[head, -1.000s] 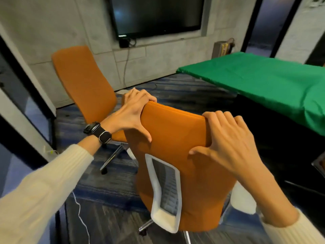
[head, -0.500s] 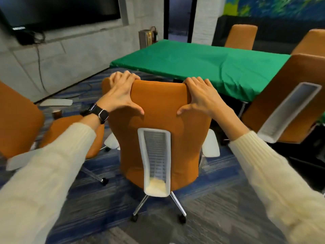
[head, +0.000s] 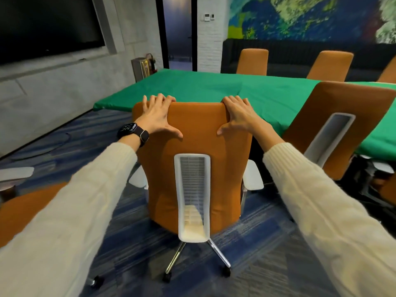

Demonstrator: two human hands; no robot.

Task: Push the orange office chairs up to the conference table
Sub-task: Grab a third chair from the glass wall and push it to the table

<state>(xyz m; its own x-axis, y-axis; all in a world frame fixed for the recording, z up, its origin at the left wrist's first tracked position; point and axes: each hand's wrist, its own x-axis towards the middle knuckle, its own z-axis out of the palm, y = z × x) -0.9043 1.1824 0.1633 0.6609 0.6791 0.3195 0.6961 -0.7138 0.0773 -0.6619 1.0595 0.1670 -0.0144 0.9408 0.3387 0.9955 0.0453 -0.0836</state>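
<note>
An orange office chair (head: 196, 133) with a white spine panel and chrome wheeled base stands in front of me, its back toward me. My left hand (head: 157, 117) grips the top left corner of its backrest, fingers curled over the edge. My right hand (head: 239, 116) grips the top right corner the same way. Just beyond the chair is the conference table (head: 214, 88), covered in green cloth. The chair's seat is hidden behind its backrest.
A second orange chair (head: 342, 116) sits at the table to the right. Another orange seat (head: 25, 211) lies close at my lower left. Several orange chairs (head: 252, 61) line the table's far side. A wall screen (head: 47, 24) hangs at left; a doorway (head: 177, 31) is beyond.
I have swung the chair round to the right and rolled it toward the green table. My arms are stretched out further, and both hands have kept their hold on the backrest.
</note>
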